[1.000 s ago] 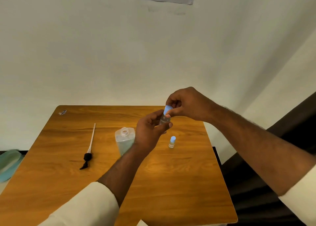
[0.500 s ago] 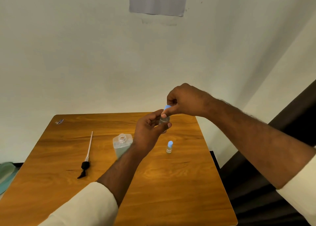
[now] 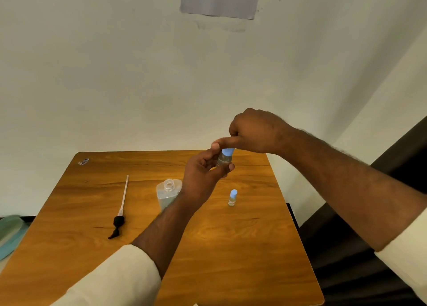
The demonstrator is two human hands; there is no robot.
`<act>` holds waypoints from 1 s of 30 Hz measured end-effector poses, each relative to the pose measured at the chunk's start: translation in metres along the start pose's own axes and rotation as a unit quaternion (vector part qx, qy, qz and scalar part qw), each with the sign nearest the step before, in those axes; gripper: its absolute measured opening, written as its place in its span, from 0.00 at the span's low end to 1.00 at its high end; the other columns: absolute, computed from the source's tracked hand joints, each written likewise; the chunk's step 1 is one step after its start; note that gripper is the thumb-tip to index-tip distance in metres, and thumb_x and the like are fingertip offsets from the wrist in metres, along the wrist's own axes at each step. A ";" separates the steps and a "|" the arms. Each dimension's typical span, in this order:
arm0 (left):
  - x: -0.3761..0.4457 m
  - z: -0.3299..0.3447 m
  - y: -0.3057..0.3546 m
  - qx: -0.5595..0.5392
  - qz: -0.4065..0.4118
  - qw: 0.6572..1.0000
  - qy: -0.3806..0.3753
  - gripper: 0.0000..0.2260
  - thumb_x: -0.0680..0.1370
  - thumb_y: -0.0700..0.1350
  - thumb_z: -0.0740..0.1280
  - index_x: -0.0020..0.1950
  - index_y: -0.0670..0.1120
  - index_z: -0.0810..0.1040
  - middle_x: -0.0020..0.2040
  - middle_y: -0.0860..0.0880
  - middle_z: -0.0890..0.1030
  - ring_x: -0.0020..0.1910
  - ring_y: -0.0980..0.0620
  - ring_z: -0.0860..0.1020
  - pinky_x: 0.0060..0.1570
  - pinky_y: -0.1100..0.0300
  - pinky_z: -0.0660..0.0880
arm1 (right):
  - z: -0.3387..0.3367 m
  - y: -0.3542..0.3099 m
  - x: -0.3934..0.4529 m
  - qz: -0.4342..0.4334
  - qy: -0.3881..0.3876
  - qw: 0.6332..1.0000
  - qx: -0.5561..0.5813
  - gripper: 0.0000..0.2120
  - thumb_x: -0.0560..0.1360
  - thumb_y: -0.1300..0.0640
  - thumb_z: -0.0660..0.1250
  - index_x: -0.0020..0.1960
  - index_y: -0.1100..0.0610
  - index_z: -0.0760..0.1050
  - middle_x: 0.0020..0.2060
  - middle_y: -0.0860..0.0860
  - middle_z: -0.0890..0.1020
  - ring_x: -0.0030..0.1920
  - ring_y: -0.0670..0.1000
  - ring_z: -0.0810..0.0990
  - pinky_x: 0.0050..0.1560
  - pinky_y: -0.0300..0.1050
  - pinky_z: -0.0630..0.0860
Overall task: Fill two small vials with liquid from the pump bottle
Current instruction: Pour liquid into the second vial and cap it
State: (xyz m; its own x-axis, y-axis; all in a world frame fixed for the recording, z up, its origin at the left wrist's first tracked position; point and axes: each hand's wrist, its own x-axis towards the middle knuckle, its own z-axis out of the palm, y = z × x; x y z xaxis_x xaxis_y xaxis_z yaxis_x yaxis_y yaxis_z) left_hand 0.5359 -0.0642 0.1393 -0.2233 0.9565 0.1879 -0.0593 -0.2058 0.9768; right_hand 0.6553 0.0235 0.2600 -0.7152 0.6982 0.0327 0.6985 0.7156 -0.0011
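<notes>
Near the middle of the frame, the left hand (image 3: 203,176) grips a small clear glass vial (image 3: 223,159) above the glossy wood-grain table (image 3: 242,248), while the right hand (image 3: 251,132) pinches its rounded light-blue plastic cap (image 3: 228,152). A second tiny blue-capped vial (image 3: 232,197) stands upright on the table just below. Left of it sits the clear, flat-sided open-necked plastic bottle (image 3: 167,193), and further left lies the black pump head with its long white tube (image 3: 120,213).
</notes>
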 end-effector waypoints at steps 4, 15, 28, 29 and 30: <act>0.003 -0.003 0.000 -0.014 0.000 1.000 -0.013 0.19 0.71 0.33 0.73 0.62 0.40 0.79 0.48 0.44 0.84 0.47 0.47 0.82 0.44 0.49 0.82 | -0.009 0.008 -0.005 -0.053 -0.056 0.980 0.182 0.18 0.72 0.44 0.69 0.60 0.48 0.76 0.47 0.44 0.80 0.41 0.43 0.76 0.39 0.34 0.70; 0.007 -0.009 -0.005 -0.054 -0.013 0.998 0.000 0.19 0.71 0.34 0.74 0.61 0.44 0.80 0.49 0.45 0.85 0.47 0.49 0.83 0.45 0.52 0.82 | -0.001 0.012 0.002 -0.015 0.042 0.988 0.151 0.23 0.73 0.34 0.60 0.41 0.53 0.80 0.35 0.48 0.81 0.35 0.45 0.78 0.34 0.41 0.71; 0.024 -0.020 -0.004 -0.060 -0.032 0.997 -0.047 0.18 0.71 0.32 0.73 0.58 0.45 0.81 0.45 0.49 0.85 0.45 0.50 0.83 0.49 0.48 0.81 | 0.016 0.023 0.011 -0.101 0.043 0.986 0.129 0.21 0.69 0.31 0.61 0.49 0.46 0.77 0.40 0.43 0.79 0.35 0.42 0.73 0.34 0.38 0.68; 0.025 -0.022 -0.004 -0.057 -0.033 0.996 -0.062 0.18 0.71 0.32 0.73 0.59 0.44 0.81 0.45 0.50 0.85 0.45 0.50 0.82 0.49 0.47 0.81 | 0.018 0.025 0.013 -0.130 0.006 0.984 0.124 0.18 0.71 0.35 0.64 0.51 0.47 0.76 0.43 0.43 0.79 0.37 0.42 0.73 0.36 0.38 0.68; 0.028 -0.023 -0.005 -0.050 -0.034 0.996 -0.073 0.18 0.71 0.32 0.73 0.59 0.43 0.80 0.44 0.50 0.85 0.44 0.50 0.82 0.49 0.47 0.81 | 0.023 0.026 0.015 -0.142 -0.002 0.985 0.099 0.16 0.72 0.36 0.62 0.47 0.48 0.75 0.41 0.44 0.78 0.36 0.43 0.72 0.35 0.39 0.67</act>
State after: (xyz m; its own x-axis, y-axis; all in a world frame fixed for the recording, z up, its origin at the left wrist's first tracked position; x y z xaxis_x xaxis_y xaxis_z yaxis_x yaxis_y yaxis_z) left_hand 0.5073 -0.0416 0.1369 -0.0722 0.9873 0.1412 -0.1669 -0.1516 0.9743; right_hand 0.6620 0.0532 0.2377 -0.8810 0.4699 0.0547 0.4532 0.8716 -0.1870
